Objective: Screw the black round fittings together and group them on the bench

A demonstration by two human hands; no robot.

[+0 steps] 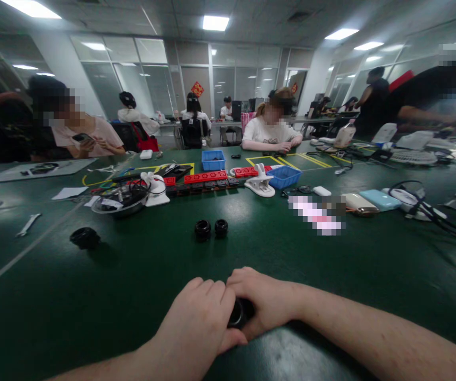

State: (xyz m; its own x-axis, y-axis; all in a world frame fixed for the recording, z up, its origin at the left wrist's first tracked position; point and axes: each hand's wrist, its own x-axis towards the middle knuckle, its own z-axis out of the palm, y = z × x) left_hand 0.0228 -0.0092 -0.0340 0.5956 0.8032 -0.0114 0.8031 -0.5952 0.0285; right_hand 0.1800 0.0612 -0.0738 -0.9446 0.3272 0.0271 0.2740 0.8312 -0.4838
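Close to the table's near edge, my left hand (200,313) and my right hand (266,300) are both closed around one black cable gland (237,314). Its round opening shows between the thumbs, while most of its body is hidden by the fingers. Further forward, two black cable glands stand side by side: a larger one (203,230) and a smaller one (221,228). Another black cable gland (85,238) lies on its side to the left.
Across the green table (152,248) runs a row of red and black power strips (206,178) with two blue trays, one (284,178) at its right. A metal bowl (118,209) of cables and a wrench (28,225) lie left. People sit opposite; cables (430,211) clutter the right.
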